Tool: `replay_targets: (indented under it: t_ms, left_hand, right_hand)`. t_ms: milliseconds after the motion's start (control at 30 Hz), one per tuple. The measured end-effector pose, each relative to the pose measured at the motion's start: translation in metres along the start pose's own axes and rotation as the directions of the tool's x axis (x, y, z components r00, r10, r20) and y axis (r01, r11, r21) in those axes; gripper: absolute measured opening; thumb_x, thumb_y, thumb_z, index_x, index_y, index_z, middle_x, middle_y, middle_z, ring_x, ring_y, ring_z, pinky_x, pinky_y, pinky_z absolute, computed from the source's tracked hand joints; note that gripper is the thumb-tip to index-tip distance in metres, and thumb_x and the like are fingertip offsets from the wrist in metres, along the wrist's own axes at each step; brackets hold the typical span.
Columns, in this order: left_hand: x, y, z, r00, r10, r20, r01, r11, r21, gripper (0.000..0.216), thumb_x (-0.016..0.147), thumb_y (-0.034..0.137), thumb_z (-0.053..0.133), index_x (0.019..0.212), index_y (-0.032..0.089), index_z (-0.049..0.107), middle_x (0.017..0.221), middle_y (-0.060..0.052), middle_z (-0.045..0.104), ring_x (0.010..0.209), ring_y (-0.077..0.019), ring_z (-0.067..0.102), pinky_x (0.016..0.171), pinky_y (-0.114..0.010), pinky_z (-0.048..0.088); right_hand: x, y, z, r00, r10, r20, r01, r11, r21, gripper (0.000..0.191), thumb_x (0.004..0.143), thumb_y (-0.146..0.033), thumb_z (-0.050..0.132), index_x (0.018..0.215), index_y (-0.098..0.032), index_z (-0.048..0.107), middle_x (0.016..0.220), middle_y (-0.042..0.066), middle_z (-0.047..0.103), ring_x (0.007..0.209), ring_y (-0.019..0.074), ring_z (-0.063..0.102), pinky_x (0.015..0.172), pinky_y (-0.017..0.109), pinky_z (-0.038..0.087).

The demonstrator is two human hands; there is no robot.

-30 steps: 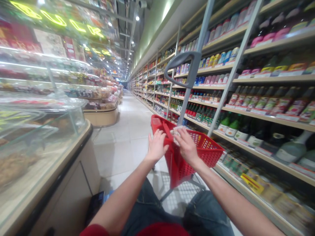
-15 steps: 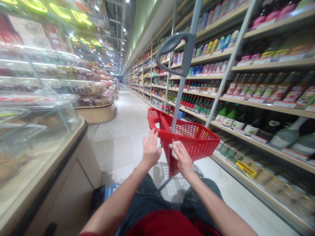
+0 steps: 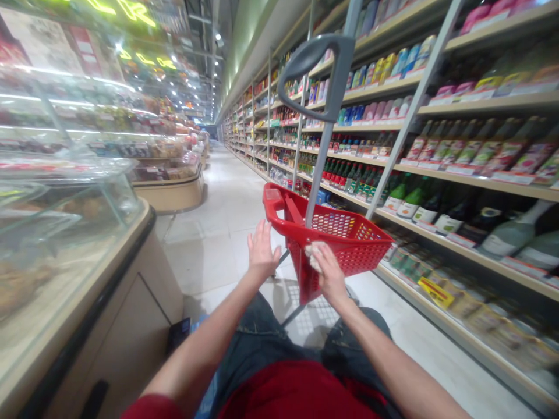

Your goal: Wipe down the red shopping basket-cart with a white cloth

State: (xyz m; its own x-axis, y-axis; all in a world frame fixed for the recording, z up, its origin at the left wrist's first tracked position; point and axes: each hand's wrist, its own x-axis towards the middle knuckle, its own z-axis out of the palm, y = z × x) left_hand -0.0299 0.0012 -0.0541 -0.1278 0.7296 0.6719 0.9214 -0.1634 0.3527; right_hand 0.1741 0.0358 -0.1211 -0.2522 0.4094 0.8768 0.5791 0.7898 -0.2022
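Note:
A red plastic shopping basket [image 3: 349,256] with perforated walls stands in front of my knees, a grey pole and looped handle [image 3: 338,75] rising from it. My right hand [image 3: 329,270] presses a crumpled white cloth [image 3: 313,256] against the basket's near side, just under the rim. Its fingers lie over the cloth and partly hide it. My left hand [image 3: 262,253] is beside the basket's left corner, fingers stretched out and apart, holding nothing. Whether its fingertips touch the red rim I cannot tell.
Shelves of bottles [image 3: 476,145] and cans run along the right side. A glass-topped display counter [image 3: 144,233] stands close on my left, with a further display island [image 3: 170,189] beyond it. A pale tiled floor [image 3: 218,233] stretches down the aisle.
My left hand has shifted slightly left and up, away from the basket rim, with its fingers more spread. My right hand has moved a little right and up with the cloth.

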Motion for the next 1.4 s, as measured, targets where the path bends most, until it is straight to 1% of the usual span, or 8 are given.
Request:
replay_targets:
  t_ms: [100,233,533,767,933,1067,1200,1400]
  left_hand:
    - [0.037,0.005,-0.017,0.991,0.127,0.029,-0.128,0.992,0.012,0.063,0.077,0.027,0.052,0.134,0.018,0.027,0.146,-0.014,0.026,0.136,-0.0238,0.017,0.108,-0.051,0.015]
    - [0.061,0.011,-0.023,0.945,0.259,0.198,-0.265,0.964,0.003,0.037,0.075,0.029,0.057,0.110,0.019,0.052,0.126,-0.010,0.052,0.126,-0.0253,0.037,0.105,-0.050,0.023]
    - [0.056,0.020,-0.018,0.979,0.160,0.125,-0.166,0.985,0.043,0.020,0.074,0.026,0.061,0.092,0.022,0.055,0.103,-0.005,0.060,0.107,-0.0228,0.049,0.103,-0.055,0.020]
    - [0.050,0.039,-0.010,0.986,0.151,0.074,-0.160,0.980,0.119,0.024,0.073,0.028,0.062,0.095,0.020,0.053,0.101,-0.006,0.059,0.105,-0.0228,0.048,0.104,-0.050,0.022]
    - [0.041,0.061,-0.005,0.975,0.197,0.105,-0.209,0.970,0.125,0.028,0.074,0.025,0.059,0.099,0.018,0.052,0.102,-0.006,0.058,0.104,-0.0222,0.048,0.104,-0.045,0.023]
    - [0.039,0.076,-0.004,0.962,0.229,0.149,-0.244,0.965,0.091,0.023,0.080,0.018,0.046,0.102,0.018,0.052,0.103,-0.007,0.059,0.105,-0.0204,0.049,0.105,-0.043,0.023]
    - [0.046,0.068,-0.009,0.921,0.308,0.237,-0.312,0.950,-0.023,0.042,0.076,0.021,0.052,0.118,0.019,0.045,0.120,-0.007,0.055,0.118,-0.0201,0.043,0.109,-0.043,0.019]
    - [0.057,0.046,-0.010,0.939,0.175,0.296,-0.197,0.979,0.049,0.063,0.068,0.022,0.058,0.126,0.015,0.038,0.139,-0.011,0.039,0.135,-0.0241,0.021,0.109,-0.052,0.015]
  right_hand:
    - [0.043,0.001,-0.014,0.988,0.066,-0.140,-0.068,0.998,-0.012,0.060,0.077,0.001,0.035,0.130,-0.026,0.043,0.140,0.004,0.037,0.132,0.0201,0.028,0.107,0.048,0.029]
    - [0.060,0.004,-0.002,0.989,0.136,-0.051,-0.136,0.991,-0.004,0.060,0.076,0.002,0.033,0.130,-0.022,0.044,0.138,0.006,0.040,0.131,0.0178,0.029,0.109,0.044,0.028]
    - [0.053,0.013,0.033,0.983,0.175,-0.053,-0.176,0.984,-0.014,0.056,0.084,-0.005,0.030,0.137,-0.021,0.032,0.142,0.008,0.033,0.135,0.0193,0.019,0.109,0.051,0.024]
    - [0.065,0.027,0.026,0.977,0.202,-0.071,-0.200,0.979,0.028,0.052,0.079,-0.005,0.033,0.128,-0.020,0.045,0.135,0.010,0.042,0.130,0.0198,0.030,0.106,0.048,0.029]
    - [0.068,-0.010,0.016,0.955,0.256,-0.149,-0.240,0.964,0.117,0.057,0.074,-0.002,0.033,0.127,-0.021,0.046,0.137,0.008,0.040,0.129,0.0171,0.033,0.107,0.043,0.031]
    - [0.076,-0.036,0.001,0.973,0.181,-0.140,-0.153,0.970,0.191,0.055,0.074,-0.003,0.035,0.123,-0.022,0.050,0.136,0.006,0.042,0.128,0.0159,0.035,0.107,0.040,0.031]
    - [0.089,-0.015,-0.019,0.982,0.162,-0.097,-0.143,0.973,0.180,0.050,0.072,-0.004,0.037,0.115,-0.020,0.056,0.126,0.007,0.053,0.119,0.0172,0.046,0.103,0.041,0.037]
    - [0.102,-0.008,-0.031,0.985,0.161,-0.067,-0.151,0.979,0.139,0.046,0.068,-0.004,0.038,0.103,-0.021,0.062,0.115,0.006,0.060,0.109,0.0178,0.053,0.097,0.040,0.041]
